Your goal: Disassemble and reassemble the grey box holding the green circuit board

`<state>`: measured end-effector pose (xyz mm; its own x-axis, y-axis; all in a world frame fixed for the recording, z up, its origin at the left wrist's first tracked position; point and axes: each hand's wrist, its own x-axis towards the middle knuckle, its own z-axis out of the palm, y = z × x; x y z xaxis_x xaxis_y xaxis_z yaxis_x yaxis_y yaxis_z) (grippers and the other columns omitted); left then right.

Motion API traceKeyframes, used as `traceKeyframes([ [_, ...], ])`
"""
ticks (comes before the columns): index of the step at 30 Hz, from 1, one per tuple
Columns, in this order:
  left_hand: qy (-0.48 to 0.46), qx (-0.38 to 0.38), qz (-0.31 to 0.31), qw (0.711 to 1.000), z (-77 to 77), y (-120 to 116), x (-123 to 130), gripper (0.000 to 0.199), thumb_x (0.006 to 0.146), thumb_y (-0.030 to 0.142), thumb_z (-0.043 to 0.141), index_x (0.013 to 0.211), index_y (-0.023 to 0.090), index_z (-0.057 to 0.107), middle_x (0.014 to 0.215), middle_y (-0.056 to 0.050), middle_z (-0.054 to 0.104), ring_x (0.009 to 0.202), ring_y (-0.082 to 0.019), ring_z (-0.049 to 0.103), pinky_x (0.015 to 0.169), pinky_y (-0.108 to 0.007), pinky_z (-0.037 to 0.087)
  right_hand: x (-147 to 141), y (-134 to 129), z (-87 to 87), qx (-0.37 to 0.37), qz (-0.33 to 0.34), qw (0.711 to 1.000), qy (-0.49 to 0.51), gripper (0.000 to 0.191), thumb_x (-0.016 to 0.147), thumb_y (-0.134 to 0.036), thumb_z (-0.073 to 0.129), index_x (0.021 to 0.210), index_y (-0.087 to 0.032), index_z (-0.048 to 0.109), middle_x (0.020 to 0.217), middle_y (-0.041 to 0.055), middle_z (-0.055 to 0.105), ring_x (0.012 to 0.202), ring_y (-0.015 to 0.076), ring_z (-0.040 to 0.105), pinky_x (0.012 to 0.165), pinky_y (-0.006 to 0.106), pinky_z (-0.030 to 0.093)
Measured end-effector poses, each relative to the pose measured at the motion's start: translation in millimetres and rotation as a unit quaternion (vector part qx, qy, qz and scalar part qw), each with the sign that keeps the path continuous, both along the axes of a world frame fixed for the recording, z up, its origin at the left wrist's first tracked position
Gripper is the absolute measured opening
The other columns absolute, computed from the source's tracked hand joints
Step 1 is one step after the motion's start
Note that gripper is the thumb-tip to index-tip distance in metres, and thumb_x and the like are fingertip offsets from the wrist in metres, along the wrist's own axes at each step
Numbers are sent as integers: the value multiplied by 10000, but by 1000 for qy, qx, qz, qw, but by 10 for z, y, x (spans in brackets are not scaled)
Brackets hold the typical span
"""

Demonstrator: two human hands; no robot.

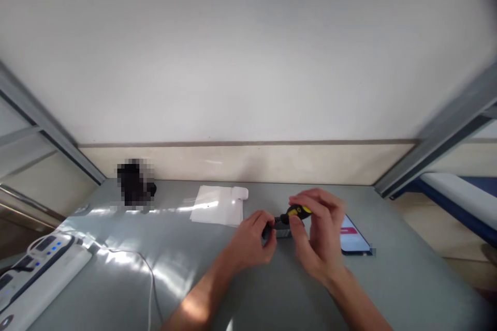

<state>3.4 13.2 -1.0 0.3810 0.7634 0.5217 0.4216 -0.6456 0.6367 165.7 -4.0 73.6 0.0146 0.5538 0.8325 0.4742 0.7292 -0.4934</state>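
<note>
My right hand point(320, 232) is closed around the yellow-and-black handle of what looks like a screwdriver point(298, 211), tilted with its narrow end toward the left. My left hand point(254, 238) pinches a small dark piece point(267, 231), mostly covered by the fingers; its kind does not show. The tool's dark front end points at this piece; whether they touch I cannot tell. Just behind and between both hands lies a small dark grey box-like thing point(283, 232), partly hidden. To the right of my right hand a phone point(354, 238) with a lit screen lies flat.
White sheets point(217, 206) with a small white object point(239, 193) lie left of the hands. A black blurred-out item point(134, 183) stands at the back left. A white power strip point(46, 274) sits at the left, and a white cable point(149, 269) crosses the grey table point(404, 279).
</note>
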Motion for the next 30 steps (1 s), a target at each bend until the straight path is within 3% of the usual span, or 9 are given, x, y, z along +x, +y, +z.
traceKeyframes([
  [2, 1, -2, -3, 1000, -3, 0, -1, 131, 893, 151, 570, 993, 231, 544, 897, -45, 638, 838, -211, 658, 799, -338, 567, 22, -12, 21, 28, -30, 999, -35, 401, 932, -106, 614, 1298, -268, 645, 1161, 102, 563, 996, 237, 660, 783, 389, 614],
  [8, 12, -15, -5, 1000, -48, 9, -7, 183, 900, 170, 589, 1071, 228, 559, 972, -68, 680, 903, -230, 677, 843, -370, 583, 13, -49, 74, 134, 9, 987, -90, 570, 854, 4, 561, 1375, -217, 632, 1116, 114, 707, 979, 250, 708, 775, 391, 639],
  [14, 16, -11, -26, 999, -64, 25, -15, 246, 846, 121, 572, 1056, 247, 552, 986, -79, 689, 944, -267, 702, 863, -416, 593, -31, -89, 51, 117, 10, 991, -64, 445, 829, -23, 682, 1201, -266, 702, 1128, 110, 678, 924, 249, 714, 681, 388, 645],
  [19, 4, -25, -14, 1000, -77, 26, -11, 286, 848, 121, 583, 1099, 257, 570, 1053, -100, 721, 1016, -302, 718, 896, -445, 598, -31, -154, 68, 104, 53, 990, -75, 507, 846, 30, 544, 1268, -217, 677, 1123, 129, 749, 981, 266, 760, 752, 416, 663],
  [25, 2, -17, -14, 1000, -79, 33, -27, 303, 850, 142, 580, 1128, 257, 542, 1043, -89, 725, 981, -294, 725, 868, -449, 604, -37, -97, -21, 80, 80, 993, -37, 284, 854, -61, 633, 1059, -256, 654, 1113, 110, 786, 913, 254, 791, 698, 387, 667],
  [30, 10, -15, 0, 1000, -22, 9, -30, 179, 883, 162, 574, 1043, 238, 545, 947, -60, 695, 868, -240, 698, 818, -388, 590, 20, -18, -56, 51, 53, 996, -49, 371, 916, -109, 541, 1260, -236, 601, 1148, 138, 757, 1023, 276, 764, 772, 419, 654],
])
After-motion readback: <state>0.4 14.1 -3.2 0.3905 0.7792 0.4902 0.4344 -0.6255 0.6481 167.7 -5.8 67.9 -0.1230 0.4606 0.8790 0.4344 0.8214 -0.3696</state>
